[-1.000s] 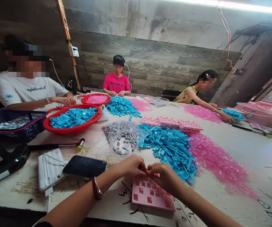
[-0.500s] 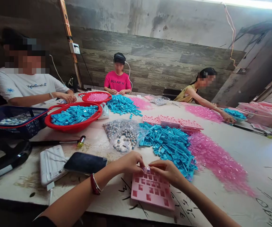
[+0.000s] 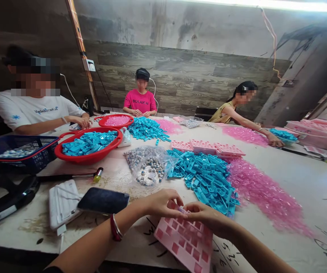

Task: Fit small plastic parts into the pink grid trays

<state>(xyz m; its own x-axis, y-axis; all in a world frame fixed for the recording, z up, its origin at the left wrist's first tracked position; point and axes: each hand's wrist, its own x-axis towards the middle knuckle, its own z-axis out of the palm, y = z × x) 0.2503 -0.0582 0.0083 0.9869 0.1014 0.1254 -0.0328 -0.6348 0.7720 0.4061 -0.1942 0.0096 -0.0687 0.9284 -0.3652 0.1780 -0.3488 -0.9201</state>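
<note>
A pink plastic plate with rows of square holes [image 3: 180, 242] is tilted at the table's front edge, its near end raised toward me. My left hand [image 3: 165, 204] is closed on its far edge, thumb and fingers pinched together. Beside it, my right hand [image 3: 202, 216] is closed on the same edge, fingertips almost touching the left ones. A small shiny, see-through piece shows between the fingertips; its shape is mostly hidden. Just beyond my hands lies a heap of blue plastic pieces [image 3: 203, 176], with a heap of clear pink pieces [image 3: 268, 197] to its right.
Stacked pink plates [image 3: 203, 146] stand behind the blue heap. A bag of small parts [image 3: 149, 167], phone [image 3: 103, 200], white power bank [image 3: 63, 203], hammer [image 3: 97, 175], red basin [image 3: 115, 149] and blue basket [image 3: 38, 157] lie leftward. Three people sit around the table.
The pink plate has gone from lying nearly flat to tilted, its near end toward me. Both hands have closed in on its far edge and moved slightly nearer each other.
</note>
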